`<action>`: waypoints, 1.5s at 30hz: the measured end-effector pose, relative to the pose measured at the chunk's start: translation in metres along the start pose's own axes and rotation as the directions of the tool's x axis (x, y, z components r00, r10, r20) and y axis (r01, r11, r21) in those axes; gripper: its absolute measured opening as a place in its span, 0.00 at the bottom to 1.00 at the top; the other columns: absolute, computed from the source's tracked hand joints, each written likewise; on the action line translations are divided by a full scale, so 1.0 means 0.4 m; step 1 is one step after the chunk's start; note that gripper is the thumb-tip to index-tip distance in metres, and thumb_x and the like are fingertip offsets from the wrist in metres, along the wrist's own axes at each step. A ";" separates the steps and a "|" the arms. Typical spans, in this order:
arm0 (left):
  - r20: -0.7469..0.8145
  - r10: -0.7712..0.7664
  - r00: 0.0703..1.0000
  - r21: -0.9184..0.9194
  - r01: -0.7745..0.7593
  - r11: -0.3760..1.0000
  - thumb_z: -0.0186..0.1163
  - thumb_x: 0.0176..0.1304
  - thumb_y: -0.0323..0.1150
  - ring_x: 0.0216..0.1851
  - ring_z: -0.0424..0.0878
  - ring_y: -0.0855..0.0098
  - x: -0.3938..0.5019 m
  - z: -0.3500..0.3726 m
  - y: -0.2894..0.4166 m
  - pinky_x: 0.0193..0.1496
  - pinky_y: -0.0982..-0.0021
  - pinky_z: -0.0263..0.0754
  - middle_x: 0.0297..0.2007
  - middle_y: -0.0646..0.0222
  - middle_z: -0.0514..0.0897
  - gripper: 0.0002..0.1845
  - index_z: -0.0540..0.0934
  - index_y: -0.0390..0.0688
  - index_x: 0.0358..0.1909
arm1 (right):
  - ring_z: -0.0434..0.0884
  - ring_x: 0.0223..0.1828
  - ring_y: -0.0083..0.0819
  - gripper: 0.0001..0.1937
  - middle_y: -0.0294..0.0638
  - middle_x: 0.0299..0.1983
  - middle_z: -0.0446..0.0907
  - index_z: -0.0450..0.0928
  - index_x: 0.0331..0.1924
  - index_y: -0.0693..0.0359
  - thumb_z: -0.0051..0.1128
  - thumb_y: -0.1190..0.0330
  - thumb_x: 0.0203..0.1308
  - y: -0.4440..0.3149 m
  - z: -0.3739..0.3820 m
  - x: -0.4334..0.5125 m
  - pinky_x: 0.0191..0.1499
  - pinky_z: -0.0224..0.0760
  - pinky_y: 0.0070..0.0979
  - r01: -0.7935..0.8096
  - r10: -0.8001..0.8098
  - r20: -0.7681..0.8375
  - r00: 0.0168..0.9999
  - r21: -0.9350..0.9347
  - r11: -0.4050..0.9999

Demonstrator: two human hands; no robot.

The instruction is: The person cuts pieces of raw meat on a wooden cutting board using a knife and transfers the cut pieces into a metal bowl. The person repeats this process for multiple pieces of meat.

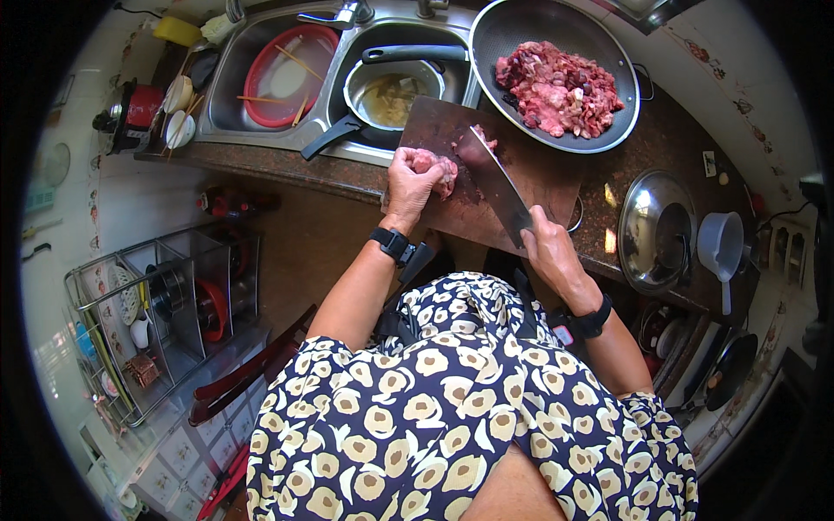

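On the wooden cutting board [554, 189], my left hand [412, 185] grips a piece of raw meat [444, 174] near the left edge. My right hand [554, 251] is closed around the handle of a cleaver [492, 179], whose wide blade lies slanted over the middle of the board, to the right of that piece. Small meat scraps [485, 138] cling by the far end of the blade. Beyond the board, a large wok [612, 130] holds a heap of chopped raw meat [560, 91].
Left of the wok, a double steel sink [221, 98] holds a red basin [253, 84] with chopsticks and a saucepan [350, 91] of liquid. At right, a domed metal lid [642, 228] and a plastic ladle [717, 241] lie on the counter. A wire rack [163, 260] stands at lower left.
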State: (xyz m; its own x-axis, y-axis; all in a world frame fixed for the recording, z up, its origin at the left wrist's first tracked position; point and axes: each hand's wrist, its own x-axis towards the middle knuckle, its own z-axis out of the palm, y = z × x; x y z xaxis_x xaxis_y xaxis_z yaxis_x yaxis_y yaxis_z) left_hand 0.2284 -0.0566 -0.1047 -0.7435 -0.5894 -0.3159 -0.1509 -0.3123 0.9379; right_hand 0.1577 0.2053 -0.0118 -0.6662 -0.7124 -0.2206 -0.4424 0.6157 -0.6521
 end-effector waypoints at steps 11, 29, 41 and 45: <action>-0.033 0.099 0.995 0.187 -0.091 0.978 0.68 0.56 0.19 0.39 0.80 0.81 -0.001 -0.036 -0.045 0.45 0.78 0.78 0.40 0.70 0.82 0.20 0.73 0.38 0.48 | 0.82 0.36 0.67 0.10 0.66 0.28 0.80 0.65 0.47 0.66 0.54 0.77 0.66 -0.038 -0.013 -0.006 0.36 0.74 0.53 0.013 -0.013 0.091 0.996 -0.009 1.000; 0.109 0.476 0.873 0.852 -0.329 0.408 0.74 0.54 0.34 0.55 0.75 0.54 -0.098 0.026 0.042 0.59 0.58 0.73 0.52 0.58 0.78 0.21 0.84 0.43 0.51 | 0.82 0.38 0.67 0.11 0.68 0.31 0.80 0.65 0.48 0.67 0.54 0.76 0.66 -0.023 0.011 0.007 0.38 0.76 0.53 0.000 -0.004 0.068 0.998 0.057 0.998; 0.205 0.486 0.850 0.785 -0.439 0.437 0.73 0.52 0.28 0.53 0.76 0.54 -0.069 -0.008 0.001 0.58 0.59 0.74 0.47 0.58 0.80 0.22 0.83 0.42 0.51 | 0.83 0.35 0.62 0.08 0.64 0.29 0.81 0.66 0.46 0.67 0.50 0.78 0.67 -0.055 -0.017 0.008 0.36 0.77 0.52 0.058 -0.044 0.115 0.992 -0.122 0.991; 0.216 0.503 0.837 0.788 -0.454 0.417 0.73 0.52 0.28 0.54 0.76 0.54 -0.066 -0.010 -0.008 0.60 0.58 0.74 0.47 0.58 0.80 0.22 0.83 0.41 0.51 | 0.84 0.35 0.62 0.06 0.62 0.31 0.82 0.66 0.44 0.68 0.44 0.80 0.65 -0.068 -0.016 0.017 0.37 0.78 0.51 0.113 -0.084 0.129 0.988 -0.240 0.964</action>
State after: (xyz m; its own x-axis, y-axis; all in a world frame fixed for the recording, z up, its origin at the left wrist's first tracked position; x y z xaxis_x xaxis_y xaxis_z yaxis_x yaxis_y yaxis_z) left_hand 0.2511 -0.0432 -0.0998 -0.8391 -0.4891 0.2381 -0.2386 0.7243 0.6469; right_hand 0.1615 0.1860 0.0092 -0.5440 -0.7989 -0.2565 -0.6459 0.5938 -0.4798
